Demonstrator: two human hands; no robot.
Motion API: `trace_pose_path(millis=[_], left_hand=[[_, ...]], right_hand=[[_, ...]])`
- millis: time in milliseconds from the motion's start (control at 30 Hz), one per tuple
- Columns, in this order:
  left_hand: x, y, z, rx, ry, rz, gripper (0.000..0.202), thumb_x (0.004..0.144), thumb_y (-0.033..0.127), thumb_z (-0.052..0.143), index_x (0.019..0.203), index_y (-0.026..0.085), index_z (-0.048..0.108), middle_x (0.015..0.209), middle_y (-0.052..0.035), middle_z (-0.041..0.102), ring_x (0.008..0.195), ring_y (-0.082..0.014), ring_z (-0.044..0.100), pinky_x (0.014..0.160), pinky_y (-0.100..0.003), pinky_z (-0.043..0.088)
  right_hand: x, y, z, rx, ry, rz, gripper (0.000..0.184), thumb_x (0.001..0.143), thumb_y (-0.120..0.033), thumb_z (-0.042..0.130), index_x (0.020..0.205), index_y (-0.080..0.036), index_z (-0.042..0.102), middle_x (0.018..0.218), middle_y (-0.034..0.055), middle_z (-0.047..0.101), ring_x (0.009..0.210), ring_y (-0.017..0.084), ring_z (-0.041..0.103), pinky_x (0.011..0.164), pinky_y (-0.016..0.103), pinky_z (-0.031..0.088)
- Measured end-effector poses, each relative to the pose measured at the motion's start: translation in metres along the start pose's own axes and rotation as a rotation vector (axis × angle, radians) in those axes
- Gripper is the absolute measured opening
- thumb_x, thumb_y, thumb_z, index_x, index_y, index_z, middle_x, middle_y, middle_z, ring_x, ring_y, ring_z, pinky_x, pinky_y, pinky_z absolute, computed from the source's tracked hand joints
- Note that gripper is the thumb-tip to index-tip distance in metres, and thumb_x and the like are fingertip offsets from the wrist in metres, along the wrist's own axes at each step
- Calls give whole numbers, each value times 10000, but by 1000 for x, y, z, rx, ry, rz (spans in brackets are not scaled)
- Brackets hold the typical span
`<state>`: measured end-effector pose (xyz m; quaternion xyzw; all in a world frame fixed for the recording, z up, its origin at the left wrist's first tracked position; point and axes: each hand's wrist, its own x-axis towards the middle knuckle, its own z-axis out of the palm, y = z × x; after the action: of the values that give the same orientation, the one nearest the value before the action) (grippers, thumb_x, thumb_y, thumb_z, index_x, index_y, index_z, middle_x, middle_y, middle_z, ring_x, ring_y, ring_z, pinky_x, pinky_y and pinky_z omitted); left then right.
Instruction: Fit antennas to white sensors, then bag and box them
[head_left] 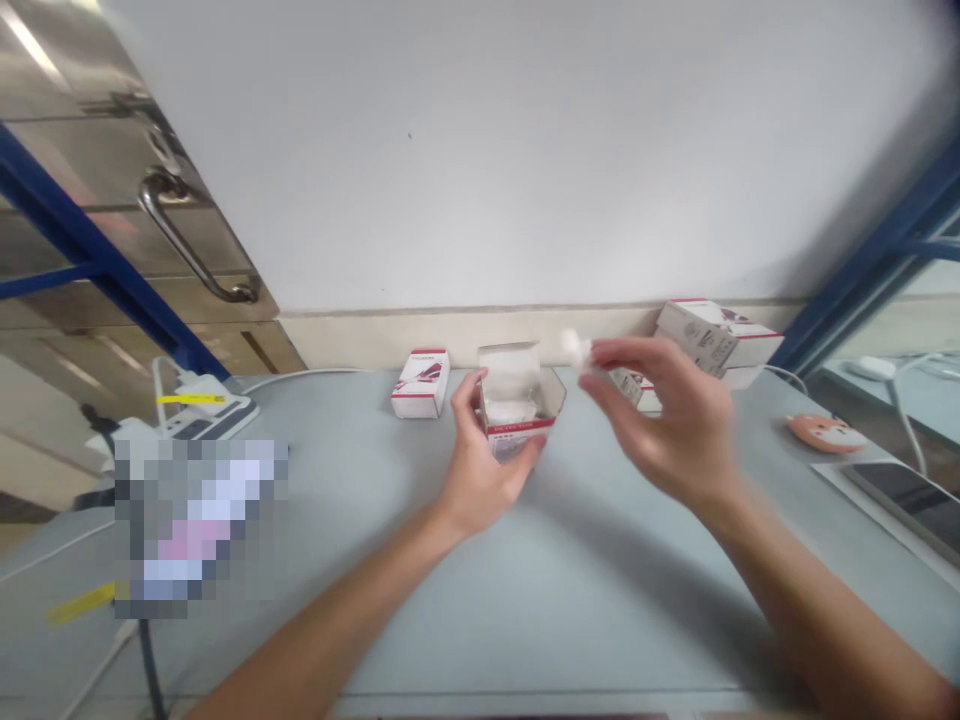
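My left hand [484, 455] grips a small white and red carton [517, 400] with its top flaps open, held just above the grey table [585, 590]. My right hand [667, 420] hovers to the right of the carton, fingers pinched on a small white object [576, 349] at the fingertips; motion blurs it and I cannot name it. A closed white and red box [421, 383] stands on the table left of the carton.
Two or three more white and red boxes [712, 335] are stacked by the wall at the right. An orange item [825, 433] and a tablet [907, 500] lie far right. A power strip with cables [199, 410] sits left; a metal door handle [187, 240] is beyond.
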<state>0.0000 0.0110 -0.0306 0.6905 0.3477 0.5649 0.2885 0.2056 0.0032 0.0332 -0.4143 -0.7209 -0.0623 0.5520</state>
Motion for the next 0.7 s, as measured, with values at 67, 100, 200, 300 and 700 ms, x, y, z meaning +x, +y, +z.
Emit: trace_pose_path(millis=[67, 100, 200, 300, 700], left_hand=[[-2, 0, 1, -43, -39, -3, 821, 936, 327, 757, 1512, 307, 172, 1476, -169, 466, 1298, -285, 617, 1099, -502, 541], [-2, 0, 1, -69, -56, -10, 813, 943, 317, 746, 1508, 313, 161, 1454, -163, 487, 1276, -280, 632, 1076, -497, 558], [-5, 0, 1, -135, -99, -60, 822, 953, 311, 735, 1522, 323, 142, 1403, -146, 528, 1173, -257, 685, 991, -476, 607], [-5, -1, -1, -138, -131, -110, 837, 970, 330, 722, 1549, 330, 118, 1397, -148, 532, 1114, -250, 706, 944, -474, 629], [5, -10, -11, -68, -122, -10, 807, 1019, 327, 645, 1624, 320, 112, 1645, -178, 373, 1482, -323, 510, 1200, -528, 476]], right_hand=[[7, -25, 2, 4, -148, -136, 189, 984, -176, 649, 1138, -274, 696, 1119, 50, 793, 1007, 229, 747, 895, 364, 574], [11, -33, 4, -20, -259, -159, 210, 982, -133, 619, 1121, -266, 702, 1117, 50, 791, 977, 222, 743, 848, 349, 569], [23, -42, 10, -128, -554, -120, 257, 941, -59, 578, 1057, -236, 725, 1057, 58, 785, 826, 201, 717, 680, 303, 507], [37, -40, 13, -183, -700, -56, 265, 907, -43, 589, 1013, -233, 742, 985, 45, 774, 729, 172, 678, 602, 273, 426], [38, -21, 23, -19, -700, -119, 418, 986, -97, 480, 1231, -314, 740, 1231, 72, 739, 1030, 246, 713, 782, 362, 557]])
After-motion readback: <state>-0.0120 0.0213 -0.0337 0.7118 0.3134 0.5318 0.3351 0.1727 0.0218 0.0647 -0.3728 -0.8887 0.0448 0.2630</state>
